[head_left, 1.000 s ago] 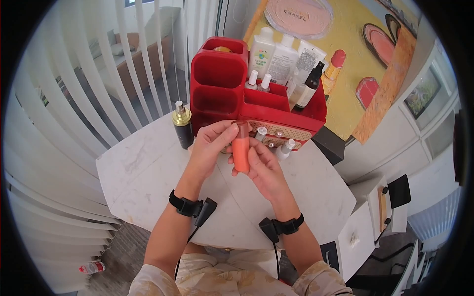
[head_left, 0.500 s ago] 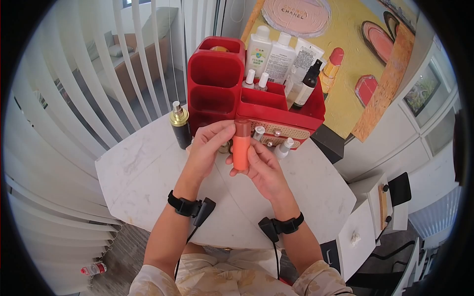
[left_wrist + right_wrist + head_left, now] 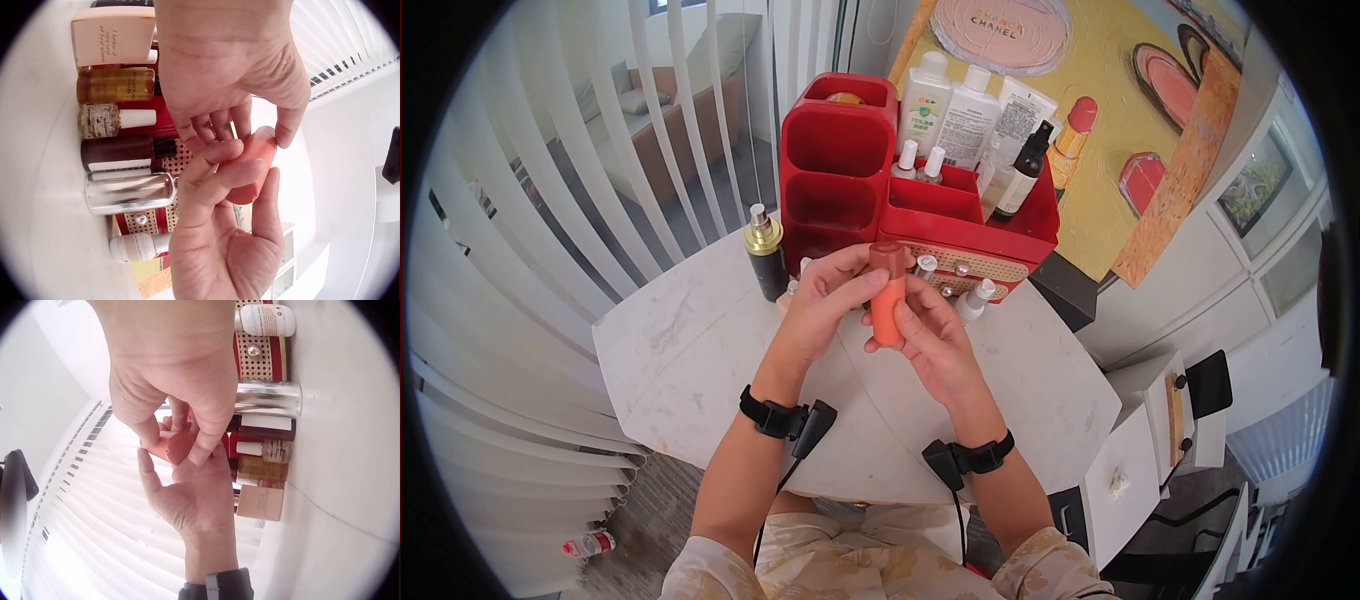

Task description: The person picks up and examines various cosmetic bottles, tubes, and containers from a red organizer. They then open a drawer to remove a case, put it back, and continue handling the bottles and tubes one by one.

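An orange cylindrical cosmetic tube point(image 3: 884, 318) with a reddish-brown cap point(image 3: 888, 258) is held upright above the table, in front of the red organizer. My left hand point(image 3: 820, 305) grips its upper part, with the thumb lying across the front where cap and body meet. Lower down, my right hand point(image 3: 935, 345) pinches the orange body between thumb and fingers. From the left wrist view, the tube point(image 3: 259, 155) is tilted between both hands, and its flat lower end shows. The right wrist view shows the same end point(image 3: 179, 447) framed by the right hand's fingertips.
A red organizer point(image 3: 940, 232) holds white bottles, a tube and a black spray bottle point(image 3: 1024, 175). A black bottle with gold collar point(image 3: 767, 262) stands left. Along the organizer's front are a pink box point(image 3: 114, 39), an amber bottle point(image 3: 115, 85) and a silver bottle point(image 3: 128, 194).
The left thumb has slid down from the cap's edge onto the tube's front, and the tube leans slightly more left at the top. The right hand keeps its hold on the body.
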Tool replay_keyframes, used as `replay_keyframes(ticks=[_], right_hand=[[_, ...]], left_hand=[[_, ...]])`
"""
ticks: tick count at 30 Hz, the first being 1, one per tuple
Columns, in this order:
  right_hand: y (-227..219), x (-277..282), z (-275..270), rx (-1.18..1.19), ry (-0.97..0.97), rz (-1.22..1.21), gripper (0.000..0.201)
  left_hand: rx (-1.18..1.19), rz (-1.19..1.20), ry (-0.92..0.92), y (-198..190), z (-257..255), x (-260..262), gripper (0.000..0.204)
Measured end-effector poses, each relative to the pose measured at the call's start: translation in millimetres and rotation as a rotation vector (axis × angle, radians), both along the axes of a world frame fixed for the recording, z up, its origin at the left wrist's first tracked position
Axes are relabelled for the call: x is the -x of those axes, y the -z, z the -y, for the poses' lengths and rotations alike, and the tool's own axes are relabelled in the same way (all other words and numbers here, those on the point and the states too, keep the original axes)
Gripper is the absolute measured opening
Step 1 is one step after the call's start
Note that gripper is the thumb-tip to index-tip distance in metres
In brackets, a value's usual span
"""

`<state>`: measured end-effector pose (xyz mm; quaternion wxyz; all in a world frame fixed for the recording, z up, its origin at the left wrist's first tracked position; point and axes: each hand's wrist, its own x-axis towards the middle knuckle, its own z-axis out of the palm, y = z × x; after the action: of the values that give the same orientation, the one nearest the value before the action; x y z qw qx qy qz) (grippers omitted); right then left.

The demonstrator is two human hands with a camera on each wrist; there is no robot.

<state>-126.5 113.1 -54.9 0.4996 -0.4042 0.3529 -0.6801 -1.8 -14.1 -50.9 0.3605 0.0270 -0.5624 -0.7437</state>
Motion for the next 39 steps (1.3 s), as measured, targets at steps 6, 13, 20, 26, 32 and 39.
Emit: replay_keyframes(ticks=[6, 13, 20, 26, 32, 39], right_hand=[[0.1, 0.0, 0.3, 0.008, 0.007, -0.004, 0.045], [1.3, 1.1, 0.7, 0.004, 0.014, -0.029, 0.046], [1.3, 1.0, 0.7, 0.008, 0.012, -0.029, 0.046], [3.4, 1.5, 1.5, 0.008, 0.008, -0.038, 0.047], [1.2, 0.0, 0.6, 0.010, -0.018, -0.001, 0.045], [-3.6, -1.6, -7.5, 0.093, -0.184, 0.022, 0.050]], left_hand=[[-0.008, 0.016, 0.001, -0.7, 0.1, -0.6, 0.037], [-0.008, 0.014, -0.001, 0.0, 0.2, -0.7, 0.038], [-0.005, 0.011, 0.000, 0.3, 0.2, -0.2, 0.038], [-0.007, 0.017, 0.006, 2.4, 2.6, -1.2, 0.040], [-0.095, -0.002, -0.025, -1.9, 3.7, -1.2, 0.044], [-0.090, -0.058, -0.088, 6.0, 6.3, 3.8, 0.059]])
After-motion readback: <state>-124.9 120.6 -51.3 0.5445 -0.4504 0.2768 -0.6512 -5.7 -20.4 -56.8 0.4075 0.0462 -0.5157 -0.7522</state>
